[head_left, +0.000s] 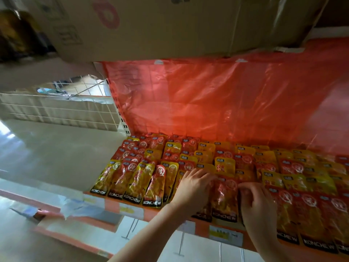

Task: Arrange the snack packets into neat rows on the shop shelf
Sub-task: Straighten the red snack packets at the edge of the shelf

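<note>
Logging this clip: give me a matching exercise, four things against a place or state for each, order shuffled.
Things:
1. Left hand
2. Right hand
3. Carton
4. Red sheet

Places or states:
A. Above the shelf, overhead
B. Fingers curled on a red packet's right edge
C. Lines the shelf's back wall
D. Lies flat on packets, left of the red packet

Pairs: 1-D, 2-B, 3-A, 4-C

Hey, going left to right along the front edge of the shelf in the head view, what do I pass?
Tilted yellow and red packets → left hand lying on the packets → red packet between the hands → right hand pinching that packet's edge → flat red packets.
</note>
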Demonstrator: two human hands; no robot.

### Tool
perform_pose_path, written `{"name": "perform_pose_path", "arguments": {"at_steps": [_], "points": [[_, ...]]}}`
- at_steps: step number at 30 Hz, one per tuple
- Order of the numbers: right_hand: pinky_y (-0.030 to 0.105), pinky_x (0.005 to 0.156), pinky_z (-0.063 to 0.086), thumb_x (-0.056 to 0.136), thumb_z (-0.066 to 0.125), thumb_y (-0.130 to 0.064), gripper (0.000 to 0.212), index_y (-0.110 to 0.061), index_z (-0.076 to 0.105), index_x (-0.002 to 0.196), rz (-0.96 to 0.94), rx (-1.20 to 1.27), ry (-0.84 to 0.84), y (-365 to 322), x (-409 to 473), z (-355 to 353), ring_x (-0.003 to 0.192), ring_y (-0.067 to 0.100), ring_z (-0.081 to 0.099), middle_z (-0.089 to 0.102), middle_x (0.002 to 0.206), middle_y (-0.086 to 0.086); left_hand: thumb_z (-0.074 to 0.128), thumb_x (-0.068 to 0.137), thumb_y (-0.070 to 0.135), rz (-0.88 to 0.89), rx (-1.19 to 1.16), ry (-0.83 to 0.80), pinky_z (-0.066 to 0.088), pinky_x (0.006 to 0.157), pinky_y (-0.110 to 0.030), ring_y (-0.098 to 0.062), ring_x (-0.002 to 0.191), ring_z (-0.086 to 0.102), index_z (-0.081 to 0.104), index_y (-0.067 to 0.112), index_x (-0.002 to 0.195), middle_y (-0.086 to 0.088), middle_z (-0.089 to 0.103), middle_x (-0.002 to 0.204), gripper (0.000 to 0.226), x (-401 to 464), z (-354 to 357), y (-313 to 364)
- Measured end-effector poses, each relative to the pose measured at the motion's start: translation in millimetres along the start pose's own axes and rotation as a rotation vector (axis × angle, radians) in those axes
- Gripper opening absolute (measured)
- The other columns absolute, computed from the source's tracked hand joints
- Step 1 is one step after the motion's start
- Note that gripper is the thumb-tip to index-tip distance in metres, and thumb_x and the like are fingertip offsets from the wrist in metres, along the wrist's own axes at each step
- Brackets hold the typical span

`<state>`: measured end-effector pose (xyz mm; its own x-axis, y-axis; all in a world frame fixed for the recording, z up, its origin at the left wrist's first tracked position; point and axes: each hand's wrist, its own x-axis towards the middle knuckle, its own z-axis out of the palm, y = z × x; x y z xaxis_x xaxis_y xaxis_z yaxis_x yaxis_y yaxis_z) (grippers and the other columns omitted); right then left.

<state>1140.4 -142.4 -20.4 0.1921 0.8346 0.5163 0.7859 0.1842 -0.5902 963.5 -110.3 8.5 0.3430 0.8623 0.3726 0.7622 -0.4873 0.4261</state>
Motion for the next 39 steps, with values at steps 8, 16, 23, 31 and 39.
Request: {"name": "perform_pose_path", "arguments": {"at_steps": [8, 16, 23, 31, 39], "points": [[0.002, 0.041, 0.029, 0.083, 0.06, 0.007, 0.023, -0.014, 0.066, 0.09, -0.015, 0.159, -0.119, -92, 25, 56, 0.044, -0.012, 0.041, 0.063, 0.077, -0.013, 0.054, 0.081, 0.004, -0.191, 0.015, 0.17, 0.049, 0.08, -0.035, -0.018, 0.095, 0.059, 0.068, 0.02, 0.102, 0.005, 0.067, 0.1, 0.03, 2, -79, -111], [0.012, 0.066, 0.047, 0.09, 0.055, -0.009, 0.019, -0.026, 0.064, 0.094, -0.137, 0.163, -0.358, -183, 34, 145, 0.073, -0.005, 0.055, 0.06, 0.09, -0.019, 0.055, 0.082, 0.006, -0.516, 0.044, 0.241, 0.042, 0.082, -0.034, -0.022, 0.105, 0.053, 0.062, 0.02, 0.113, 0.001, 0.061, 0.111, 0.035, -2, -130, -230], [0.016, 0.079, 0.046, 0.089, 0.054, -0.009, 0.019, -0.016, 0.064, 0.103, -0.18, 0.099, -0.341, -231, 62, 215, 0.089, 0.006, 0.055, 0.059, 0.1, -0.006, 0.048, 0.089, 0.012, -0.617, -0.084, 0.104, 0.047, 0.08, -0.035, -0.024, 0.101, 0.059, 0.063, 0.019, 0.111, -0.003, 0.065, 0.111, 0.028, 8, -136, -292], [0.038, 0.101, 0.039, 0.092, 0.053, -0.029, 0.04, -0.009, 0.05, 0.126, -0.125, -0.084, -0.429, -244, 73, 267, 0.122, 0.025, 0.042, 0.047, 0.128, 0.007, 0.043, 0.094, 0.021, -0.657, -0.198, 0.068, 0.045, 0.081, -0.036, -0.026, 0.103, 0.056, 0.057, 0.017, 0.115, -0.005, 0.062, 0.11, 0.026, 28, -125, -298], [0.039, 0.11, 0.028, 0.088, 0.056, -0.038, 0.052, -0.018, 0.042, 0.134, -0.128, -0.147, -0.448, -234, 67, 284, 0.133, 0.019, 0.029, 0.039, 0.136, -0.003, 0.037, 0.094, 0.013, -0.643, -0.346, -0.004, 0.047, 0.064, -0.032, -0.024, 0.077, 0.061, 0.065, 0.006, 0.086, -0.007, 0.066, 0.082, 0.029, 44, -126, -314]]}}
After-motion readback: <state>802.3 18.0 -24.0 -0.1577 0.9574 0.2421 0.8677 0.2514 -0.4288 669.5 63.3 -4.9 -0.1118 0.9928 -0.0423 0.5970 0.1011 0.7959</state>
